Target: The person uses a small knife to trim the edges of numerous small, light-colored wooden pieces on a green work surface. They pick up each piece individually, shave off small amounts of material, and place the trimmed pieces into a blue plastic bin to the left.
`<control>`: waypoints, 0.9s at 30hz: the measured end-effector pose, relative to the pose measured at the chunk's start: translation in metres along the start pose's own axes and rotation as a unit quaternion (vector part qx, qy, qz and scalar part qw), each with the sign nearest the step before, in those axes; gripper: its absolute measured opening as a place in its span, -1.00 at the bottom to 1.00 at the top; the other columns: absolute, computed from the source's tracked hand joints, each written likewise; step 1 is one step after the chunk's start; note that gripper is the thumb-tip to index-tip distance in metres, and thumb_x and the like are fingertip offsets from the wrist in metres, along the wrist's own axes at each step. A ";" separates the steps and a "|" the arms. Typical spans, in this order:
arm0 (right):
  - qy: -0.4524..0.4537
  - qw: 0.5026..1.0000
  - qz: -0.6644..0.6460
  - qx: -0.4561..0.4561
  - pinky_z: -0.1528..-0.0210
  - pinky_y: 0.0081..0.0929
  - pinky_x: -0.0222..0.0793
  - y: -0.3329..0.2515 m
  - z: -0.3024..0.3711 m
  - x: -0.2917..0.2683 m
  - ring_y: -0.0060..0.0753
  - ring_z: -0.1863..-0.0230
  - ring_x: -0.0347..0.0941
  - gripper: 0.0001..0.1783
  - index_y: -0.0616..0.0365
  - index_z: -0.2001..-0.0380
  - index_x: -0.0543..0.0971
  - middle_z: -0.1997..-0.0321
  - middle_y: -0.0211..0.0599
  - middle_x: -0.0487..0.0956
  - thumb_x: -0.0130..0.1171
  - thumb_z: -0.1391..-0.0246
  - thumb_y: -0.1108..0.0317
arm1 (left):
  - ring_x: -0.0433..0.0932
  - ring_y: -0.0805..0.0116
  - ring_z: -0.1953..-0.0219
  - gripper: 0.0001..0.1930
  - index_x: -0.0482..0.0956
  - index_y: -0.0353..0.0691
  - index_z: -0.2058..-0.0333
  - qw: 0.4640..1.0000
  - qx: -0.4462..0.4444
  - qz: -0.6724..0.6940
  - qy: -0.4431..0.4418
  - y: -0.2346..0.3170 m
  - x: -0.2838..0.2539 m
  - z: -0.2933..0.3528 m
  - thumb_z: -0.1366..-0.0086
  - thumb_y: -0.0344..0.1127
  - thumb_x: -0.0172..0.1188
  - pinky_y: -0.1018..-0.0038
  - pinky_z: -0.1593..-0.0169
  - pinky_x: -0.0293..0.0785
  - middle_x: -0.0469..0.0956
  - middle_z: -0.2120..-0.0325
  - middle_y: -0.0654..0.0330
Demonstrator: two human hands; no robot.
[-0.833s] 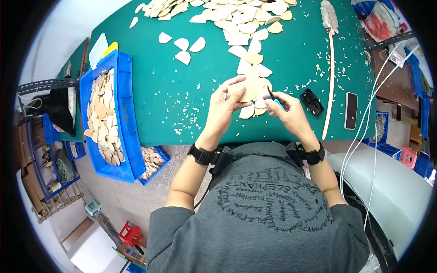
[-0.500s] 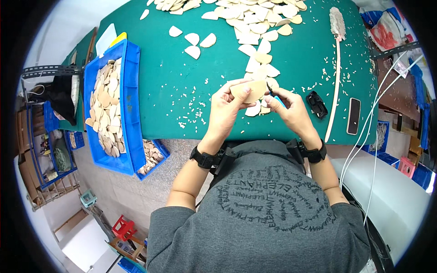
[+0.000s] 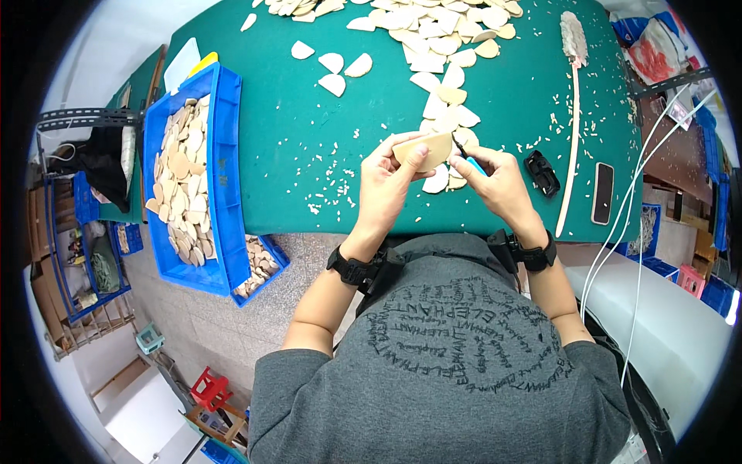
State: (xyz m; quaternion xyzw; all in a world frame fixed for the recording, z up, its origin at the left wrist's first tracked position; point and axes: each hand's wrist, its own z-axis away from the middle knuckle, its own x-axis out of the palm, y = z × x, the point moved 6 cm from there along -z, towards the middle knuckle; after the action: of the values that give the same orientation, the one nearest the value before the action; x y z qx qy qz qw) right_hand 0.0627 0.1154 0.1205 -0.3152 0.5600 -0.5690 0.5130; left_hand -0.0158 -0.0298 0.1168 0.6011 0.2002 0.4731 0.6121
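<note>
My left hand (image 3: 385, 184) pinches a flat beige half-round piece (image 3: 434, 148) between thumb and fingers, just above the green tabletop. In my right hand (image 3: 501, 189) is a small tool with a blue handle (image 3: 475, 165) and a thin dark tip, close to the piece's right edge. The fingers cover most of the tool, so its exact kind is unclear. Beyond and beneath the hands, similar half-round pieces (image 3: 452, 76) lie in a trail leading to a large pile (image 3: 440, 35). Several more half-rounds (image 3: 332, 83) lie apart to the left.
A blue crate (image 3: 226, 147) full of pieces stands at the table's left edge, with a smaller blue bin (image 3: 272, 272) below. To the right are a black case (image 3: 542, 174), a long-handled duster (image 3: 573, 108), a phone (image 3: 603, 193) and white cables (image 3: 638, 178). Pale scraps dot the green table (image 3: 294, 139).
The piece has tilted slightly in my left hand, and my right hand with the tool has shifted a little. The table's contents appear slightly displaced as the view moved.
</note>
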 end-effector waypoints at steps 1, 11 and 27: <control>-0.002 1.000 0.016 0.004 0.44 -0.65 0.25 0.001 0.000 0.001 -0.74 0.48 0.31 -0.68 0.29 0.21 0.59 0.49 -0.44 0.55 0.26 -0.03 0.27 | 0.57 0.41 0.24 -0.68 0.48 -0.38 0.10 1.000 0.000 0.001 0.001 0.000 -0.001 0.000 -0.27 -0.27 0.17 0.50 0.21 0.63 0.55 0.23 0.10; 0.038 0.998 -0.039 0.043 0.54 -0.76 0.15 0.009 -0.005 -0.004 -0.82 0.52 0.26 -0.73 0.28 0.25 0.58 0.53 -0.57 0.45 0.22 -0.08 0.27 | 0.56 0.37 0.23 -0.73 0.48 -0.32 0.09 0.965 0.141 -0.020 0.222 0.050 -0.131 0.014 -0.29 -0.31 0.14 0.45 0.28 0.59 0.54 0.21 0.12; 0.084 0.992 -0.014 0.091 0.50 -0.73 0.25 0.048 0.015 -0.042 -0.75 0.51 0.32 -0.68 0.28 0.29 0.55 0.53 -0.53 0.46 0.23 -0.08 0.19 | 0.37 0.16 0.11 -0.56 0.52 -0.20 0.23 0.777 0.045 -0.627 -0.031 -0.135 -0.018 -0.029 -0.06 0.01 0.31 0.31 0.13 0.41 0.42 0.25 0.09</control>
State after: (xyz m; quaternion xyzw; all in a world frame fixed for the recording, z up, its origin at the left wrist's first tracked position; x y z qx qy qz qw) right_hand 0.0993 0.1572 0.0856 -0.2257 0.5426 -0.6493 0.4827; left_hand -0.0024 -0.0052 -0.0194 0.3837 0.5350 -0.0444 0.7514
